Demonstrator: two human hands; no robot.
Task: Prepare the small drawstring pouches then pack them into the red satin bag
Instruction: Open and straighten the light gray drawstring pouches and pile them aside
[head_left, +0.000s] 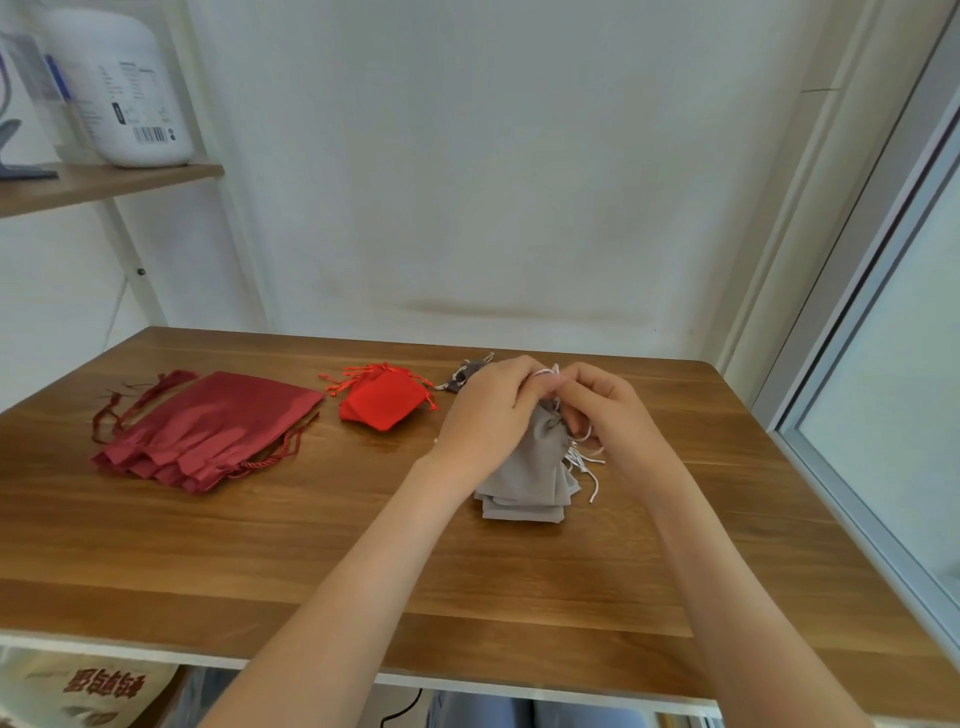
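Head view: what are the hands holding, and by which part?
The left hand and right hand grip the bunch of grey pouches at its drawstring top, pinching the white cords.

The grey pouches (524, 483) I hold are plain and pale; the cords (582, 460) on them are white. At ten o'clock from them, the red pouches (382, 405) are bright scarlet, strings to match. Farther out at nine, the satin bags (208, 431) are deep wine red. A darker grey pouch (467, 375) peeks at eleven. The table (311, 561) is brown wood grain.
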